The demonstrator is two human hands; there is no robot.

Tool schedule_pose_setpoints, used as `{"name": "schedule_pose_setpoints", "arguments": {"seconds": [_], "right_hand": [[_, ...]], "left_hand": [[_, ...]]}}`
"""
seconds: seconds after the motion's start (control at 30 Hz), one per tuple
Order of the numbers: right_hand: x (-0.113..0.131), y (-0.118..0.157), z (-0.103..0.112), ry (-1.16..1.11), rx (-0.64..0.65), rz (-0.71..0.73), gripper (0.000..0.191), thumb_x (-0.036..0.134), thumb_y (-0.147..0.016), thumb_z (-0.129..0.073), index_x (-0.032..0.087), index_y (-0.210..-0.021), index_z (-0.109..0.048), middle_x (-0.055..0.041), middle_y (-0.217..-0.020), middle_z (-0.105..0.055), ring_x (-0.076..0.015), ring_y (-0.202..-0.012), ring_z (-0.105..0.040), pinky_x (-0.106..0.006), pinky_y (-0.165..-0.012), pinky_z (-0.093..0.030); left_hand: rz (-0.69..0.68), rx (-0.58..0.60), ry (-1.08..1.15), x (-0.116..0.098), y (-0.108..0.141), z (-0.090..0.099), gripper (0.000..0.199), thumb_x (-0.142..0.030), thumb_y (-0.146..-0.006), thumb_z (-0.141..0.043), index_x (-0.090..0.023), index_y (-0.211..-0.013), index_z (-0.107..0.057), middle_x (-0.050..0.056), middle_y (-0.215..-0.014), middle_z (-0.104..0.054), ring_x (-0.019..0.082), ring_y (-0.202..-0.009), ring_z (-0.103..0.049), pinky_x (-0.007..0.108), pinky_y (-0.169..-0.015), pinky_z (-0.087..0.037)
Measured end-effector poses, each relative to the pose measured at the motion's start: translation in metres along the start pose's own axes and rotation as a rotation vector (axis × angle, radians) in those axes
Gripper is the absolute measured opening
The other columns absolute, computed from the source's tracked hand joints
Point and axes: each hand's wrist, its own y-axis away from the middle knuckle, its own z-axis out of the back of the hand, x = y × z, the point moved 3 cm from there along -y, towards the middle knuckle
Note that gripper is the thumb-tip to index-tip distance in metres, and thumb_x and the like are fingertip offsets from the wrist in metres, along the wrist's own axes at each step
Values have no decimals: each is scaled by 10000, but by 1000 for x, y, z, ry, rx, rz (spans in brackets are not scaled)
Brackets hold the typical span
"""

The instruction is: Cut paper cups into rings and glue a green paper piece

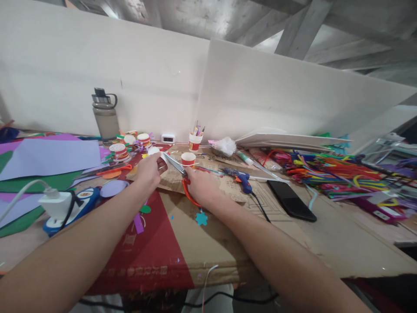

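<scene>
My left hand (150,170) is closed on a white piece, apparently paper (163,161), over the middle of the table. Scissors (176,164) with orange handles are gripped in my right hand (204,186); their blades point left and lie against the white piece. How far they cut into it is too small to tell. Just behind my right hand stands a small red and white paper cup (188,160). A turquoise paper flower (201,218) lies on the cardboard below that hand.
A blue glue gun (243,181) and a black phone (291,201) lie to the right, before bundled colourful pipe cleaners (339,171). At left are a power strip (72,211), coloured paper sheets (52,157) and a water bottle (106,119). A cup of pencils (195,142) stands behind.
</scene>
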Motion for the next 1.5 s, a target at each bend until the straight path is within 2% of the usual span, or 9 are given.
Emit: {"name": "schedule_pose_setpoints", "arguments": {"seconds": [0.33,0.57,0.8,0.93,1.3,1.5], "right_hand": [[-3,0,0,-11,18,19,319,232,-944,-363,243,-1231,-501,-92,-990,-711,-233,-888,-676,-312,-730,-464],[-5,1,-4,-13,-15,-22,327,276,-954,-380,234,-1249,-517,-115,-1027,-686,-234,-911,-671,-303,-714,-467],[-7,-2,-4,16,-5,-33,286,269,-953,-367,231,-1188,-525,-107,-986,-693,-241,-866,-668,-323,-710,-472],[-7,-3,-3,11,-24,-21,261,257,-945,-383,227,-1155,-536,-100,-960,-699,-243,-840,-671,-321,-690,-471],[-6,-1,2,-15,31,-4,269,247,-946,-359,225,-1147,-537,-103,-967,-709,-243,-873,-675,-319,-712,-471],[-4,0,1,-30,35,-10,285,242,-940,-385,238,-1175,-545,-92,-1006,-711,-236,-914,-673,-309,-740,-469]], "left_hand": [[-116,69,-104,-4,2,1,79,-175,-647,-646,-158,-668,-572,5,-628,-617,104,-531,-563,236,-557,-479],[-95,138,-143,2,10,-2,91,-197,-665,-663,-156,-673,-582,27,-675,-652,126,-588,-598,270,-607,-502],[-118,177,-175,2,14,-6,155,-224,-610,-682,-153,-666,-557,-9,-622,-582,106,-544,-553,233,-546,-457],[-135,161,-213,-2,16,-6,150,-222,-611,-665,-156,-640,-533,-15,-614,-561,94,-535,-525,224,-530,-442],[-188,157,-300,-4,12,-3,146,-240,-610,-668,-165,-603,-543,-13,-585,-543,101,-524,-505,219,-502,-426],[-47,91,-119,0,4,-1,100,-213,-629,-650,-161,-663,-572,15,-611,-595,120,-550,-552,238,-537,-454]]}}
